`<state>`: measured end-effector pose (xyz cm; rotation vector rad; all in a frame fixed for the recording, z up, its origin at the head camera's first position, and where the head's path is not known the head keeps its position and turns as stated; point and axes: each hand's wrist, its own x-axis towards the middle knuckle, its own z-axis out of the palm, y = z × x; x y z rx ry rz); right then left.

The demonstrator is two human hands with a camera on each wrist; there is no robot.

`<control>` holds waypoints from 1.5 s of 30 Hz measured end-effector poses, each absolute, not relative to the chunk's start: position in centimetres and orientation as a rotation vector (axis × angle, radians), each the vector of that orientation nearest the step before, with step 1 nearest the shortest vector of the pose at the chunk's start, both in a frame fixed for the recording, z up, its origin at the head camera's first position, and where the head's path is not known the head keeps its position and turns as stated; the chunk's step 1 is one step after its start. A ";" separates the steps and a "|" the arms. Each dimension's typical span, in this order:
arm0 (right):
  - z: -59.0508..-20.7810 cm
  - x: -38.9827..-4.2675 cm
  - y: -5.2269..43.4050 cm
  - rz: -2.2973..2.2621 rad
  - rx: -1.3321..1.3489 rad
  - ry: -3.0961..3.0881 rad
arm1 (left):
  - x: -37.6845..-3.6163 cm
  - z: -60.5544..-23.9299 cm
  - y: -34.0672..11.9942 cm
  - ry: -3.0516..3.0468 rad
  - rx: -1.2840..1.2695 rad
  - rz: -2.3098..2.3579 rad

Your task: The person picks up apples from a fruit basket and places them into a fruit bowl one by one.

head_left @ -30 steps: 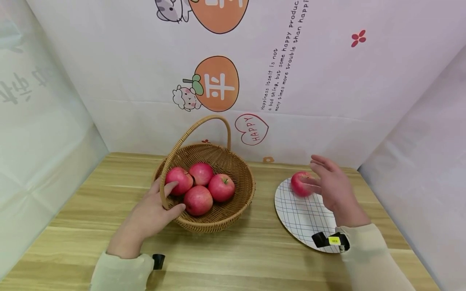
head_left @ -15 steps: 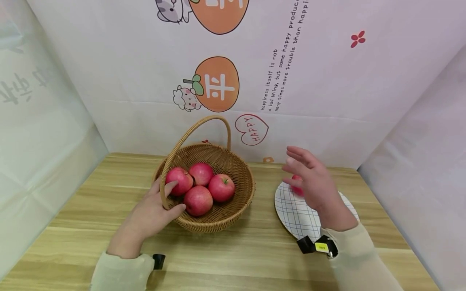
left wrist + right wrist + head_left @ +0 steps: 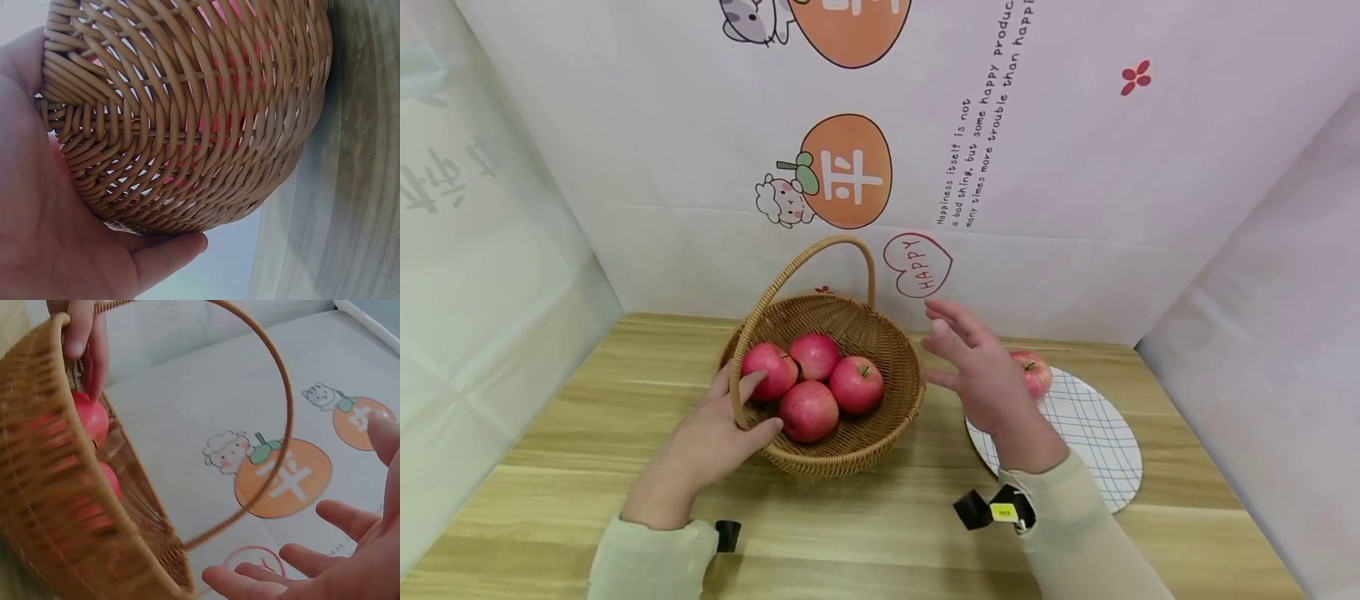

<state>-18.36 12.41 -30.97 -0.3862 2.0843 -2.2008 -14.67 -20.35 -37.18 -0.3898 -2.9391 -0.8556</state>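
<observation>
A brown wicker basket [image 3: 857, 461] with a tall arched handle [image 3: 790, 265] stands left of centre in the head view. Several red apples [image 3: 808, 412] lie inside it. My left hand [image 3: 709, 440] grips the basket's left rim by the foot of the handle, fingers and thumb reaching over the edge. In the left wrist view, part of that hand [image 3: 56, 225] lies along the outside of the weave. My right hand [image 3: 988, 379] hovers just right of the basket, holding nothing, its fingers spread. Behind it, one red apple [image 3: 1036, 375] is partly hidden on a round checked plate [image 3: 1101, 433].
The wooden table [image 3: 850, 542] meets a white printed backdrop [image 3: 1060, 183] close behind the basket. White side walls [image 3: 1285, 333] enclose the left and right. Bare wood shows in front of the basket and plate.
My right hand has moved left from over the plate to beside the basket, uncovering more of the plate. The apple there stayed behind. My left hand and the basket have not moved.
</observation>
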 end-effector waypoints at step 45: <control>-35.4 -21.5 6.8 -1.749 -0.151 2.183 | -14.6 -36.9 -19.5 -2.951 -0.410 -0.743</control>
